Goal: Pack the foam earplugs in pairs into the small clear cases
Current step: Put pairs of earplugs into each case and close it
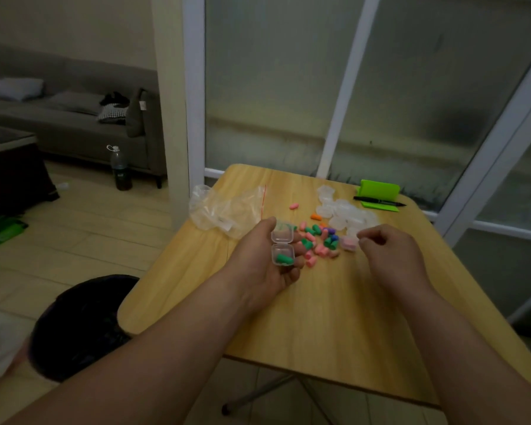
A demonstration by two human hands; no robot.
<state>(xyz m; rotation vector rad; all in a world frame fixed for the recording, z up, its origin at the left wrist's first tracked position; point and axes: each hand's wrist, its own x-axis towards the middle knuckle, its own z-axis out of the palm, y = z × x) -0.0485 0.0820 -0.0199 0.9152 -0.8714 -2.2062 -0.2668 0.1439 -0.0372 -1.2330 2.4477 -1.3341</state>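
A: Table?
B: It bears the loose earplugs and the empty cases.
A: Hands?
B: Left hand grips an open clear case containing one green earplug; right hand is curled, nothing seen inside.

We cannot tell whether the right hand pinches anything (it curls inward). Beyond the earplug pile the clear cases blur together; left of it, the open case has unclear contents.
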